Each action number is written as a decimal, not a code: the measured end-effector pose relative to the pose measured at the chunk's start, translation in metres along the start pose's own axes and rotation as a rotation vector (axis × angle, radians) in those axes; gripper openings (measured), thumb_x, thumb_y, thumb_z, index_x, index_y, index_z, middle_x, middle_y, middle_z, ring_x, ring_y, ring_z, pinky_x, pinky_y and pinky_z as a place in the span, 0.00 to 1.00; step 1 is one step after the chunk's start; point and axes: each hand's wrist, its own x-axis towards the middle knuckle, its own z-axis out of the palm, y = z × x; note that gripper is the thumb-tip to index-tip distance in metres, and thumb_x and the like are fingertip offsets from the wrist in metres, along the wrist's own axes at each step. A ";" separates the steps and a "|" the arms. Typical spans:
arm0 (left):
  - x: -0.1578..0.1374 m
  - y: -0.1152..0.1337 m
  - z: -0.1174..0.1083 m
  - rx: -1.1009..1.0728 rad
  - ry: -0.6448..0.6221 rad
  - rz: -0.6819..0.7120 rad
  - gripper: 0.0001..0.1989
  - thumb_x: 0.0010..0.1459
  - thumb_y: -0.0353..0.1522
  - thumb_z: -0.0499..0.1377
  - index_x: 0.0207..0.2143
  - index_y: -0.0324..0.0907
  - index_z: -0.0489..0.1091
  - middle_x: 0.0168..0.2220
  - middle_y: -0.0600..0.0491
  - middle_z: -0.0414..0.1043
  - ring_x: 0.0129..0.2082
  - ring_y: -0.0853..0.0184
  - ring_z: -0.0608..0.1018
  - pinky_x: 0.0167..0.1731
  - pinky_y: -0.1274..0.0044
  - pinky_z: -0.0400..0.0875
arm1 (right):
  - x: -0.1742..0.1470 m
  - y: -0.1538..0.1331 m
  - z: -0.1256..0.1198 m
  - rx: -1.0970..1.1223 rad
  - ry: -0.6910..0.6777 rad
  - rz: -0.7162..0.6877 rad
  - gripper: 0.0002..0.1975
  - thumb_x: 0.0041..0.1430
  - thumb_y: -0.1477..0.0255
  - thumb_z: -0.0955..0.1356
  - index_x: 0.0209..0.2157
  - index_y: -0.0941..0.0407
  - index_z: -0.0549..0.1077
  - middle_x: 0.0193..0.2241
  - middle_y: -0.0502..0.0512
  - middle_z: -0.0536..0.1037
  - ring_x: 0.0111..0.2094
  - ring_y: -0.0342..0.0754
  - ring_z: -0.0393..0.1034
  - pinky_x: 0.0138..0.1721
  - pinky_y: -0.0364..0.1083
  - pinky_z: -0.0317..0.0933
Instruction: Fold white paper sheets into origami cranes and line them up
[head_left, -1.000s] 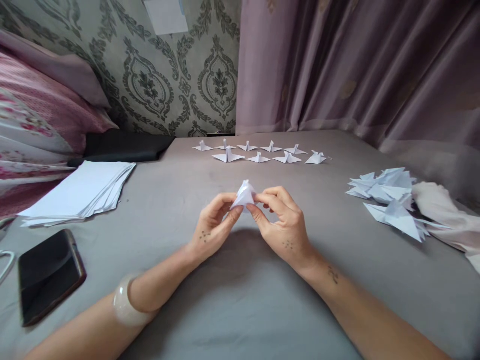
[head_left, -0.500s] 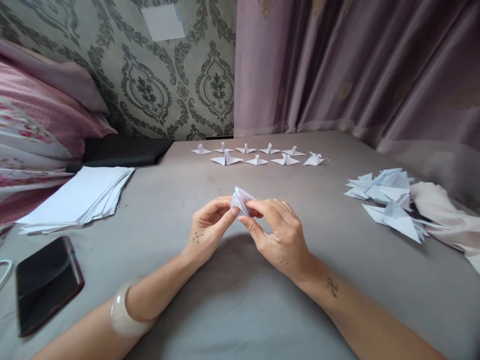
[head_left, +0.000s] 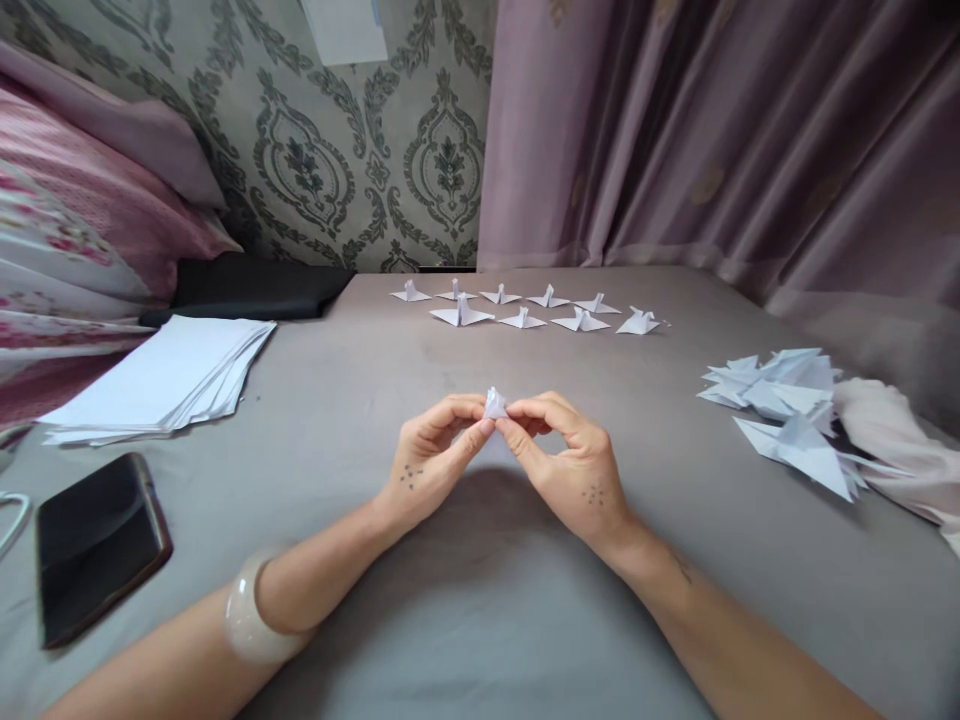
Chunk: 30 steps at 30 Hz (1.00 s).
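A small folded piece of white paper [head_left: 495, 404] is held up above the grey cloth, in the middle of the head view. My left hand [head_left: 439, 447] pinches its left side between thumb and fingers. On the right side, my right hand [head_left: 561, 455] grips it the same way, and the two thumb tips nearly meet below it. Much of the paper is hidden behind the fingers. Beyond my hands stand two rows of small folded paper cranes [head_left: 463, 312], wings spread.
A stack of white sheets [head_left: 150, 375] lies at the left, with a black phone [head_left: 101, 545] nearer me. At the right, larger folded paper pieces [head_left: 802, 445] are heaped beside a pale cloth [head_left: 885, 420]. A black folded item [head_left: 255, 285] lies at the back left.
My right thumb has come in against the paper, so both hands now pinch it evenly. Less of the paper shows above my fingers. The whole view has shifted slightly.
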 end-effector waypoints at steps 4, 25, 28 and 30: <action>0.000 -0.004 -0.001 0.019 -0.039 0.041 0.03 0.57 0.30 0.60 0.35 0.40 0.72 0.38 0.51 0.74 0.40 0.66 0.76 0.45 0.73 0.71 | 0.003 0.000 0.000 0.039 0.001 0.052 0.01 0.55 0.74 0.69 0.31 0.54 0.74 0.29 0.49 0.74 0.30 0.42 0.67 0.35 0.44 0.64; 0.000 -0.009 -0.002 0.112 -0.037 0.080 0.06 0.59 0.31 0.58 0.39 0.42 0.66 0.35 0.51 0.70 0.37 0.68 0.73 0.41 0.75 0.68 | 0.000 0.008 0.001 0.155 -0.007 0.220 0.04 0.53 0.69 0.70 0.29 0.55 0.73 0.31 0.53 0.77 0.36 0.47 0.71 0.44 0.50 0.66; 0.000 -0.010 -0.002 0.055 -0.043 0.038 0.11 0.59 0.31 0.59 0.43 0.43 0.63 0.35 0.51 0.72 0.37 0.68 0.74 0.41 0.75 0.67 | 0.002 0.009 0.002 0.190 -0.005 0.258 0.10 0.51 0.69 0.71 0.37 0.54 0.72 0.31 0.52 0.76 0.34 0.46 0.71 0.40 0.48 0.67; -0.001 -0.010 -0.003 0.102 -0.052 0.053 0.12 0.59 0.31 0.59 0.46 0.43 0.63 0.35 0.51 0.73 0.38 0.68 0.75 0.43 0.74 0.66 | 0.004 0.009 0.000 0.197 -0.061 0.266 0.16 0.50 0.68 0.72 0.42 0.54 0.71 0.32 0.52 0.76 0.32 0.45 0.71 0.38 0.47 0.67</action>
